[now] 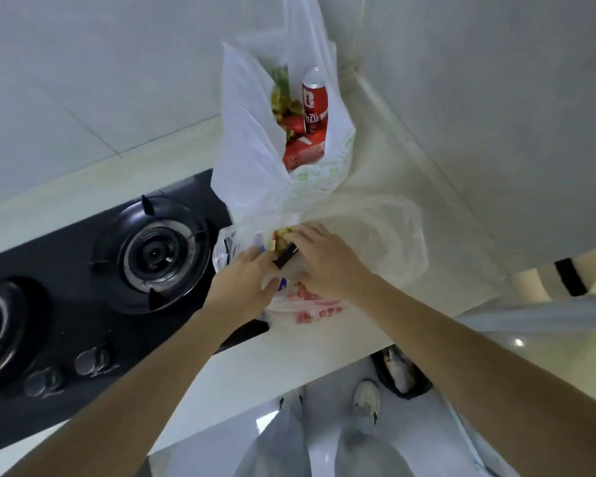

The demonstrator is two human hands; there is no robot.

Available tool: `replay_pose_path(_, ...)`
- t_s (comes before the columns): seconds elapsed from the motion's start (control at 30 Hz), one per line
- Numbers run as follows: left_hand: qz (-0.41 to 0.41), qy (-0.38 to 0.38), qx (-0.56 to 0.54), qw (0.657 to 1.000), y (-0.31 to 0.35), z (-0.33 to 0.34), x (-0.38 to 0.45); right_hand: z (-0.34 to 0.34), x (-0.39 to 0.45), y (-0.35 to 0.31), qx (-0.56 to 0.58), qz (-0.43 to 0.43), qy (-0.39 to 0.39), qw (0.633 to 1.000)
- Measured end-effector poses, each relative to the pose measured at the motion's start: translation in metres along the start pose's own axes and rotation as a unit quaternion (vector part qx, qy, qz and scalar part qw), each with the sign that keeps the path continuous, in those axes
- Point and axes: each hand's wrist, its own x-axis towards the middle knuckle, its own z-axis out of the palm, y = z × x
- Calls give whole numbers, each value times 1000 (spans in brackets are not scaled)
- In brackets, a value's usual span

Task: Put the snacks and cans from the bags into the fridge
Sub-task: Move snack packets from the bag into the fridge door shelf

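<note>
We see a red can (313, 98) with white lettering in the far white bag (252, 160), red print on the near bag (310, 304), and a black stove (66, 270); the yellowish snack (283, 235) is blurred.

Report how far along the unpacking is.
Nothing looks put away yet; no fridge is in view. Both hands, left and right, are in the near bag, around a snack packet. The far bag still holds a red can and packets.

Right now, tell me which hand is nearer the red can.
Right. The right hand is below the red can, at the near bag's mouth; the left hand sits lower and further left.
</note>
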Motion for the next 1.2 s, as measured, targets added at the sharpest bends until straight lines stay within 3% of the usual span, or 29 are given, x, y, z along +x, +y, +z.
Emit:
replay_pose_path(0.2,-43,11,29,999,-18,13,25,15,40,6,-48,-65,15,997)
replay_pose_path(0.37,-51,18,28,998,-26,14,46,21,37,22,-100,-36,-3,994)
replay_pose_path(0.6,-53,-29,76,995,-25,15,64,14,14,36,-139,-13,-11,990)
replay_pose_path(0.8,-21,12,102,994,-25,24,62,3,3,29,-70,0,49,996)
replay_pose_path(1.07,54,75,123,988,-11,33,77,-14,-6,33,34,52,41,997)
replay_pose_path(1.2,34,59,57,996,1,18,75,-33,-19,33,67,72,42,994)
